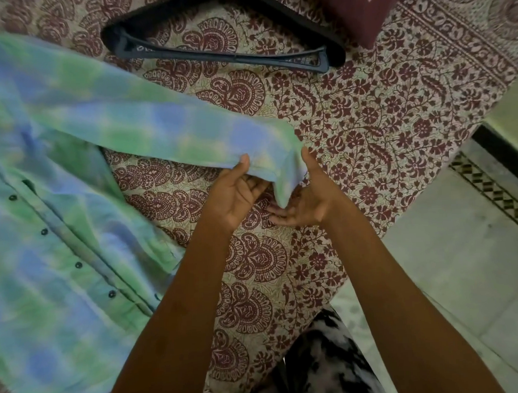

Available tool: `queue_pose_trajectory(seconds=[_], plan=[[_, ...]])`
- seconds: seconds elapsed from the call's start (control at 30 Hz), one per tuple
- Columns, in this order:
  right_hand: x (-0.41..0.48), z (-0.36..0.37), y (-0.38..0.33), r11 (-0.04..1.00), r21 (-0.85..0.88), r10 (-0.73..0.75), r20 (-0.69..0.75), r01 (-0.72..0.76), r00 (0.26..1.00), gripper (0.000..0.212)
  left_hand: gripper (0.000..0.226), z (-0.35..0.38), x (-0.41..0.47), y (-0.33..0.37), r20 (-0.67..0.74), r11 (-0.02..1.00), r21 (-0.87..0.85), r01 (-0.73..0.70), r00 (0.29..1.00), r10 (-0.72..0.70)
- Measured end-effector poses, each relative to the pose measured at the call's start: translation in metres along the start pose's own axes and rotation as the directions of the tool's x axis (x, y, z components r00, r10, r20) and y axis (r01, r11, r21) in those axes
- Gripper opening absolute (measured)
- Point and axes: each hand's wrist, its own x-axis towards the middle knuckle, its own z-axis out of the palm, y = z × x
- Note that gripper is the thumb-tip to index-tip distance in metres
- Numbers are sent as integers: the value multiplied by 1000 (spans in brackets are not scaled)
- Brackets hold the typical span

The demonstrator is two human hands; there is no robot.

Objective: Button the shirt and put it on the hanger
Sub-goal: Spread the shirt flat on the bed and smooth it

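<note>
A blue and green tie-dye shirt (54, 235) lies spread on the bed at the left, its front placket showing several dark buttons. One long sleeve (147, 124) stretches to the right, lifted at the cuff. My left hand (236, 191) pinches the cuff's near edge, thumb on top and fingers under the cloth. My right hand (308, 200) holds the cuff's end from the right, thumb up along the fabric, fingers beneath a hanging corner. A dark hanger (216, 54) lies flat on the bed above the sleeve, apart from both hands.
The bed cover (367, 117) is cream with maroon paisley and flower print. A maroon cushion (359, 10) sits at the top right beside the hanger. Pale floor tiles (462, 261) lie to the right of the bed edge. Black-and-white patterned clothing (321, 360) shows at the bottom.
</note>
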Motion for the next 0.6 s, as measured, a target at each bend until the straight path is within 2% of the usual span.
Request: queue_pose_trajectory(seconds=[0.03,0.1,0.13,0.2,0.27,0.3,0.37,0.47,0.5,0.53,0.6], plan=[[0,0,-1,999,33,-1,50,-1,999,82,20,1,-1,-1,26,1000,-11,-3,1000,3],[-3,4,-3,995,82,-58,56,53,997,60,22,3,-2,-1,44,1000,-10,15,999,-15],[-5,5,-5,986,126,-109,12,107,994,44,19,3,-2,-2,22,999,21,30,999,-30],[-6,3,-8,925,221,-279,-155,309,948,24,15,0,-1,-2,-130,990,120,72,990,-57],[-6,-2,-14,801,164,-498,-352,576,792,17,25,-12,2,6,-318,981,166,104,947,-46],[-8,-3,-16,727,112,-595,-389,677,703,11,28,-20,4,14,-379,984,156,86,925,-21],[-15,-6,-22,594,24,-739,-378,804,558,2,22,-36,10,39,-446,993,116,0,893,52],[-21,-10,-30,425,-102,-878,-288,899,382,7,12,-52,20,84,-485,980,104,-169,852,198],[-19,-13,-31,407,-149,-894,-266,901,360,8,15,-56,24,95,-484,973,91,-211,845,228],[-13,-17,-33,422,-206,-894,-257,883,367,7,18,-60,30,106,-475,967,86,-238,844,250],[4,-26,-33,534,-329,-841,-299,779,451,7,16,-69,40,119,-500,968,142,-208,829,252]])
